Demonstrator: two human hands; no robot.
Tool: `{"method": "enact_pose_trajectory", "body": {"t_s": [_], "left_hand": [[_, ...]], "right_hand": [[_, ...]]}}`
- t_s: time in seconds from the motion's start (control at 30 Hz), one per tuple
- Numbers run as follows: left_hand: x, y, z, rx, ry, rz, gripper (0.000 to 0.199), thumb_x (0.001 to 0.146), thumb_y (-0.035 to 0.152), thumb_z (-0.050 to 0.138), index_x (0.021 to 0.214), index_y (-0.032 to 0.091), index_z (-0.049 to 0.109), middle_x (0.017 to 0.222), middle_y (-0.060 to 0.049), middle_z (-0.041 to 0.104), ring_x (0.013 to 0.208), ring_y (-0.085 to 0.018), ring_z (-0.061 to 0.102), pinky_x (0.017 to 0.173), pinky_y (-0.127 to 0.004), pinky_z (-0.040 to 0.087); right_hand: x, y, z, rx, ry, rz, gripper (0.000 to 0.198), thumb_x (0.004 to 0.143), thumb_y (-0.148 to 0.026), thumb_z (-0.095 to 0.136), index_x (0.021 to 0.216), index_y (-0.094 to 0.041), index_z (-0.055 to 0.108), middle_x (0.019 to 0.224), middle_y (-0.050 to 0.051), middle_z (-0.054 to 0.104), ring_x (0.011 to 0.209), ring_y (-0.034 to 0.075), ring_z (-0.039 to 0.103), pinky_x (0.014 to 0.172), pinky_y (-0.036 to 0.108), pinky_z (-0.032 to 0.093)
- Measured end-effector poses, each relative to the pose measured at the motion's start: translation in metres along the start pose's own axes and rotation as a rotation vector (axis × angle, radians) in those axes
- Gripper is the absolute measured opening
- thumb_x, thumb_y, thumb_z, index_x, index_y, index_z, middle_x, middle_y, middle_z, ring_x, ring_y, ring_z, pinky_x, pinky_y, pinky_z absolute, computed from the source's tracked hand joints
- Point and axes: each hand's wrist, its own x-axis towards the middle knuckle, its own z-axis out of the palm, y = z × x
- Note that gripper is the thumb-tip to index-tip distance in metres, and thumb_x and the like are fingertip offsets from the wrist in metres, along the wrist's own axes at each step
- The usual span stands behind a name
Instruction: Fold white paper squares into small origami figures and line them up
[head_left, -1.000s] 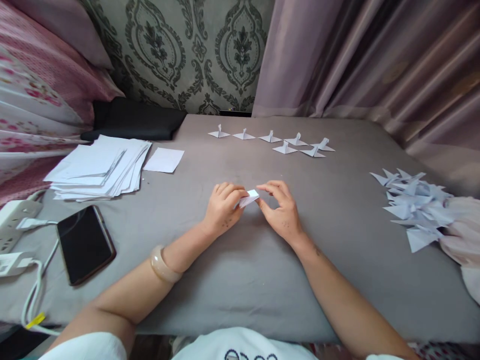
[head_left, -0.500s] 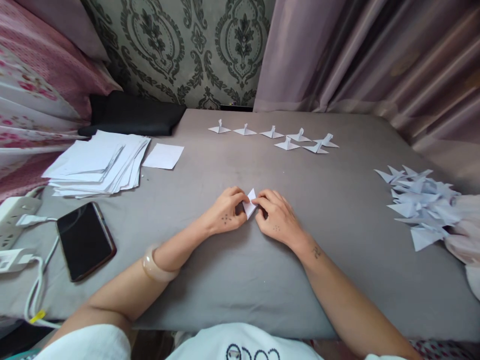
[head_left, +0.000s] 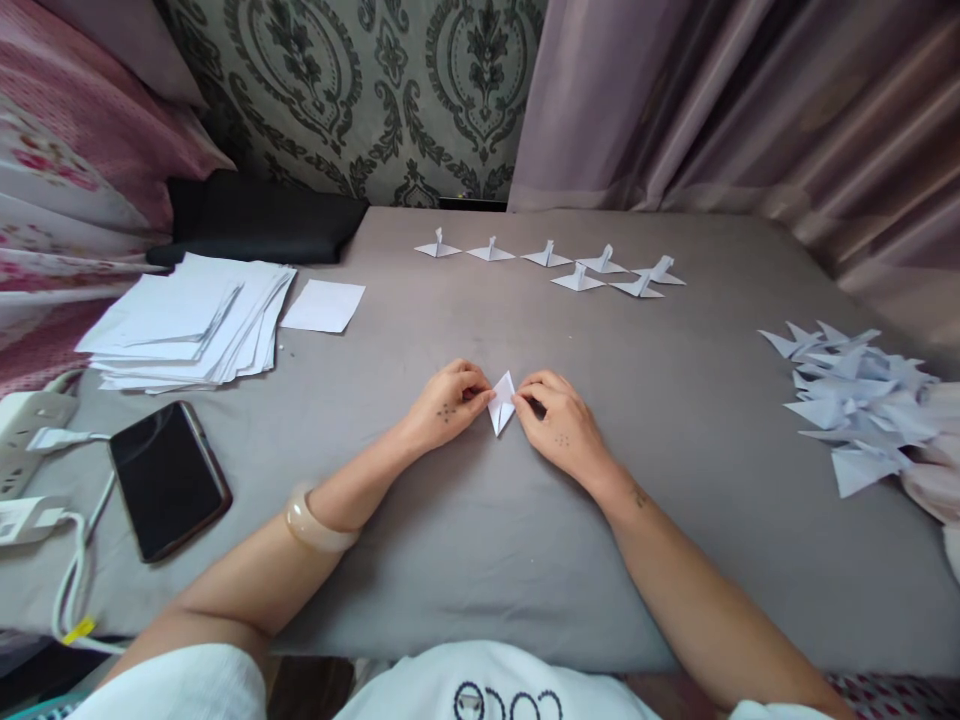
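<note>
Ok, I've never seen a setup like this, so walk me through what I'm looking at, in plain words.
There is no machine here, just a person's two bare hands. The camera is worn on the head and looks forward and down, so you see roughly what the wearer sees.

The left hand and right hand hold a small folded paper between them, one at each side. A bracelet sits on the left arm.

On the grey table, a paper stack, a single sheet and a phone lie to the left. Seven folded paper shapes stand near the far edge, and a pile of folded papers lies at the right.
</note>
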Motion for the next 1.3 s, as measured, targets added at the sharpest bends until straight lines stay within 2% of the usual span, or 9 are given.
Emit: {"method": "enact_pose_trajectory", "body": {"t_s": [0.2,0.8,1.07,1.17,1.23,1.3], "left_hand": [[0.003,0.000,0.002,-0.003,0.006,-0.056,0.013,0.083,0.023,0.058,0.078,0.014,0.065,0.095,-0.006,0.057,0.071,-0.011,0.054,0.069,-0.027,0.045],[0.007,0.001,0.002,-0.013,-0.007,-0.066,0.013,0.081,0.023,0.061,0.072,0.014,0.061,0.091,-0.006,0.056,0.070,-0.012,0.054,0.069,-0.028,0.046],[0.009,0.002,0.001,0.027,-0.019,-0.073,0.012,0.080,0.022,0.062,0.070,0.014,0.060,0.089,-0.006,0.056,0.071,-0.013,0.054,0.070,-0.028,0.045],[0.008,0.001,0.002,0.091,0.004,-0.032,0.009,0.081,0.022,0.062,0.075,0.015,0.059,0.088,-0.005,0.056,0.071,-0.013,0.052,0.069,-0.028,0.046],[0.007,0.000,0.003,0.137,0.016,0.056,0.004,0.084,0.020,0.058,0.083,0.016,0.058,0.090,-0.005,0.055,0.075,-0.014,0.053,0.070,-0.028,0.046],[0.006,-0.001,0.005,0.197,0.008,0.175,0.008,0.089,0.019,0.051,0.088,0.017,0.058,0.094,-0.006,0.056,0.082,-0.016,0.053,0.075,-0.029,0.046]], "right_hand": [[0.001,-0.002,0.007,0.003,0.040,0.085,0.014,0.085,-0.026,0.055,0.075,-0.020,0.062,0.092,0.005,0.063,0.088,0.019,0.058,0.079,0.032,0.045],[0.004,-0.001,0.015,0.030,0.093,0.154,0.013,0.080,-0.024,0.058,0.067,-0.019,0.059,0.099,0.008,0.061,0.088,0.020,0.060,0.080,0.035,0.049],[0.003,-0.002,0.017,-0.038,0.080,0.167,0.012,0.081,-0.023,0.056,0.070,-0.018,0.059,0.115,0.016,0.055,0.105,0.028,0.054,0.094,0.044,0.043],[0.003,0.000,0.014,-0.035,0.070,0.153,0.007,0.081,-0.023,0.058,0.076,-0.018,0.058,0.113,0.015,0.054,0.105,0.027,0.053,0.095,0.044,0.042],[0.003,0.002,0.011,-0.017,0.053,0.142,0.003,0.081,-0.021,0.057,0.080,-0.019,0.057,0.108,0.013,0.054,0.100,0.025,0.054,0.092,0.041,0.044],[0.003,0.001,0.008,-0.010,0.030,0.121,0.002,0.082,-0.019,0.056,0.084,-0.020,0.056,0.103,0.010,0.056,0.094,0.022,0.055,0.087,0.037,0.045]]}}
